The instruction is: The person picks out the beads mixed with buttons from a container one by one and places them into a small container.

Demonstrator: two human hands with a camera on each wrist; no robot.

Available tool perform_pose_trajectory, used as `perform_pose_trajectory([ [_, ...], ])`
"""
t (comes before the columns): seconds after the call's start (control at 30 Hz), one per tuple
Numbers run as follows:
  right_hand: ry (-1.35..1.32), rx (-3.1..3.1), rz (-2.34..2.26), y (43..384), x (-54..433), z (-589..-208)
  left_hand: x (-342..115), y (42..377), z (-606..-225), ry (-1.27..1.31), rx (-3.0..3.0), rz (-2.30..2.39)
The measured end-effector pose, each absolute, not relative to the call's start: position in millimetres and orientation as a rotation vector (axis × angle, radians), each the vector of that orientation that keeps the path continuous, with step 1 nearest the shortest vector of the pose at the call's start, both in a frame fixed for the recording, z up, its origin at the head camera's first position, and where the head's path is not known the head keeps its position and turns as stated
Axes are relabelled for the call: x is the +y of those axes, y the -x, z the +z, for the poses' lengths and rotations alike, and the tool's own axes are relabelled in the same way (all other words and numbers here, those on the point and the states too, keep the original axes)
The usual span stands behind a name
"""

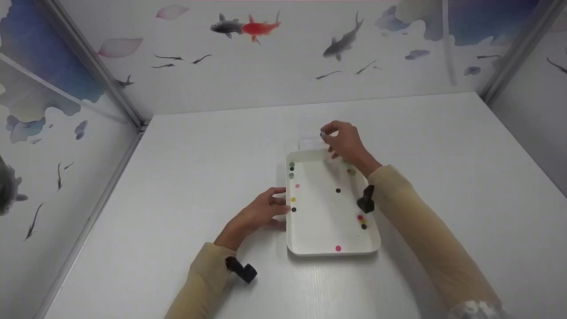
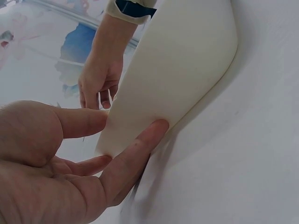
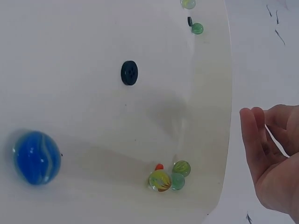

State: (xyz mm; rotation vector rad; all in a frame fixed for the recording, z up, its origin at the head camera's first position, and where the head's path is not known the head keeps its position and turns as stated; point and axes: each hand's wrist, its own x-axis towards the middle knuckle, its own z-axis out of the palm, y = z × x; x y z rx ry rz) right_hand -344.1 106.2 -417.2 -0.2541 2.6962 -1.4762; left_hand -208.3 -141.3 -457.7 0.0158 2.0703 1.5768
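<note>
A white rectangular tray (image 1: 316, 228) lies on the table with marbles and buttons scattered in it. At the tray's left side, my left hand (image 1: 259, 210) holds the wall. In the left wrist view, fingers (image 2: 156, 130) press its outer face and the thumb (image 2: 88, 122) is at the rim. Beyond the far rim, my right hand (image 1: 347, 141) pinches a small shiny marble (image 1: 322, 134), beside a clear plastic box (image 1: 311, 143). The right wrist view shows that hand's fingertips together, with the marble hidden. A blue marble (image 3: 37, 157) and black button (image 3: 129, 73) lie inside the tray.
Green and yellow marbles (image 3: 160, 179) cluster by the tray wall. Pink button (image 1: 338, 248) lies at the near end; red button (image 1: 360, 217) is by the right wall. White tabletop (image 1: 186, 177) surrounds the tray, and a fish-patterned panel (image 1: 283, 66) stands behind.
</note>
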Motion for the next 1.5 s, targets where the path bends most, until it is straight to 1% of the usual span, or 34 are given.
perform_pose_trajectory([
  [0.4, 0.222, 2.719, -1.469, 344.5, 110.7, -422.2, -138.4, 207.8, -458.6, -0.009, 2.105, 1.544],
  [0.73, 0.274, 2.642, -1.579, 342.0, 117.9, -422.7, -137.6, 209.1, -458.2, 0.01, 2.072, 1.568],
  [1.13, 0.276, 2.67, -1.541, 333.6, 105.6, -422.0, -139.6, 208.1, -456.6, 0.002, 2.082, 1.562],
  [1.5, 0.305, 2.63, -1.623, 324.6, 96.4, -417.1, -140.0, 208.3, -455.5, -0.003, 2.084, 1.56],
])
